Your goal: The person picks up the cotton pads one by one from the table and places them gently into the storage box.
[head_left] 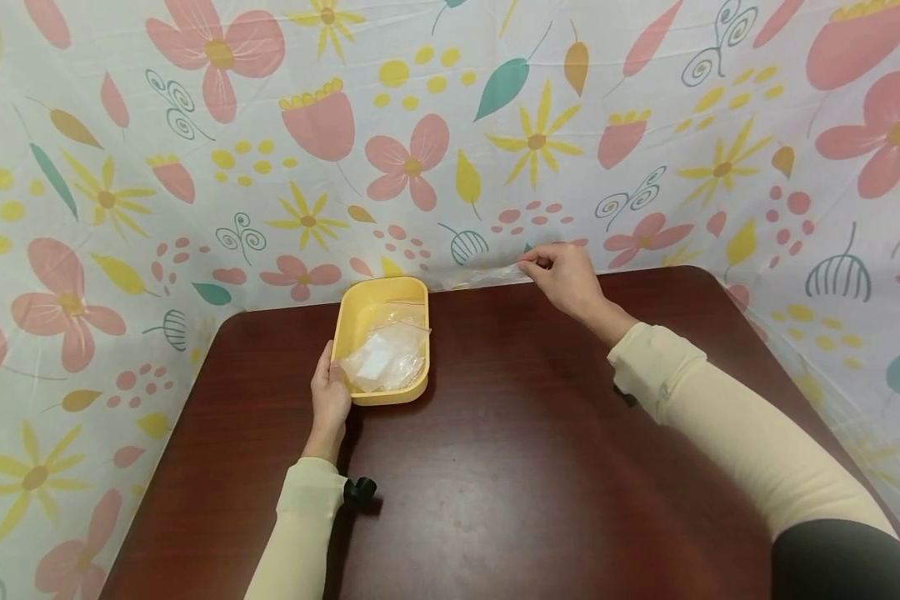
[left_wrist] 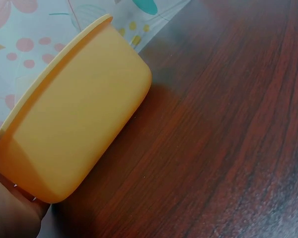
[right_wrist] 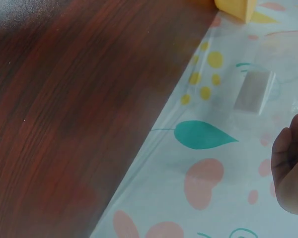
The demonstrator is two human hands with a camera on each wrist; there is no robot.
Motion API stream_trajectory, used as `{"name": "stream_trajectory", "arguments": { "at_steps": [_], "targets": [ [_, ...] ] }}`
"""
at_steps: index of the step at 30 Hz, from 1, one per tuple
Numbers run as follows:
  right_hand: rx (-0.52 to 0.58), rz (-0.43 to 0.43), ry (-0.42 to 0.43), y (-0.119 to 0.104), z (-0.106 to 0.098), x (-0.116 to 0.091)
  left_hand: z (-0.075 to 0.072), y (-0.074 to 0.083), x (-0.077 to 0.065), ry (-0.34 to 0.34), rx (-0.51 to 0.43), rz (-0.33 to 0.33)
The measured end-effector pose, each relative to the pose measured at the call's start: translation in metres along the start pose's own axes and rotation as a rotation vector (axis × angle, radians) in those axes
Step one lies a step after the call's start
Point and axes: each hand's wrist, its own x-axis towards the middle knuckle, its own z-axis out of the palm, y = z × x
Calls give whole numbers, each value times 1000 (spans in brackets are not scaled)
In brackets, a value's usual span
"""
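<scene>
A yellow rectangular plastic tray [head_left: 382,399] stands toward the table's far edge, and my left hand [head_left: 330,400] grips its left side near the front corner. In the left wrist view the tray's smooth outer wall [left_wrist: 79,114] fills the left part, with a bit of the hand [left_wrist: 12,208] below. Inside the tray lie clear plastic bags [head_left: 401,354], one showing a white rectangle. Beyond the table's far edge my right hand [head_left: 566,279] pinches a clear plastic bag [head_left: 491,275] by its right end. A white rectangular piece [right_wrist: 256,91] shows in that bag in the right wrist view.
The dark brown wooden table [head_left: 495,467] has rounded far corners. A flower-printed cloth [head_left: 450,108] hangs behind it and along both sides. Black wrist straps show at the cuffs, with a small black part [head_left: 360,492] by the left one.
</scene>
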Motion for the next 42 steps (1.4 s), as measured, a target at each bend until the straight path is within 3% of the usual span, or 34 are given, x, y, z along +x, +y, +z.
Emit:
{"name": "stream_trajectory", "arguments": {
  "at_steps": [12,22,36,42],
  "targets": [
    [21,-39,1,-5,7,-1,0,0,0,4,-10,-7],
    [85,9,-64,-20,28,-1,0,0,0,3,5,-6],
    [168,21,-159,-69,79,7,0,1,0,-4,-5,0],
    [217,-21,-188,-91,97,10,0,-1,1,10,-9,-7]
  ]
}}
